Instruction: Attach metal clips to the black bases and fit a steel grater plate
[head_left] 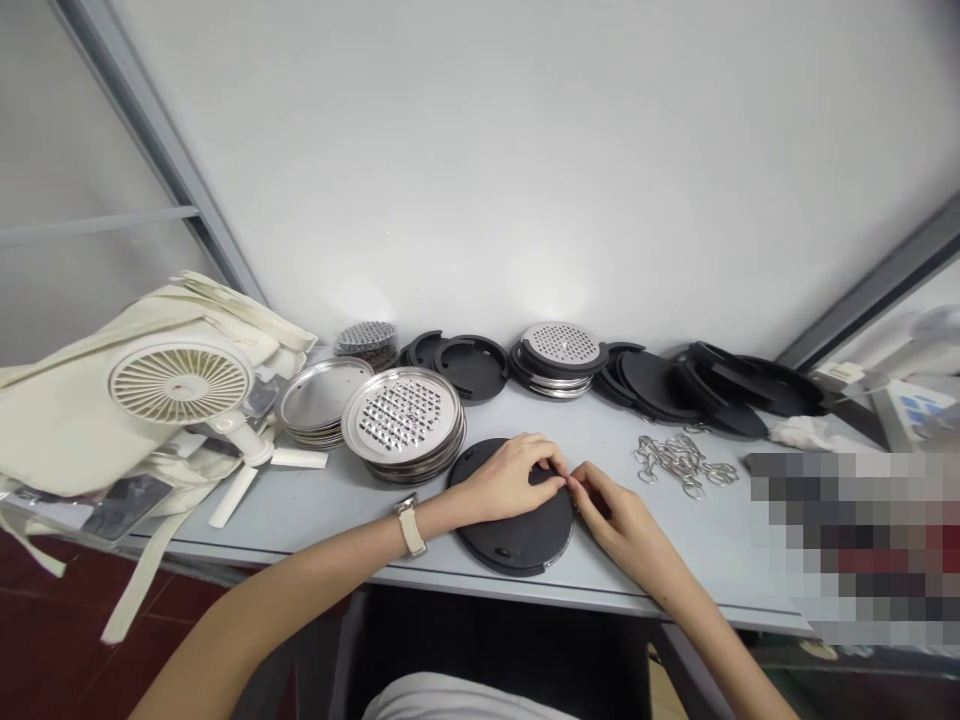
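A black round disc (480, 545) lies on the table in front of me, with small raised feet on its top and a shiny metal rim at its lower right edge. My left hand (517, 478) rests across it, fingers curled and closed on its right side. At that same edge, my right hand (611, 510) pinches with thumb and forefinger; whatever sits between these fingertips is too small to make out. Left of the disc stands a stack of round metal grater plates (405, 418). Several wire rings or hooks (684, 463) are heaped to the right.
Plain metal discs (322, 395) are stacked farther left, beside a white handheld fan (184, 385) and a cream bag (60, 420). Along the wall are black round holders (472, 367), a holder with a perforated metal plate (564, 343), and more black parts (660, 385).
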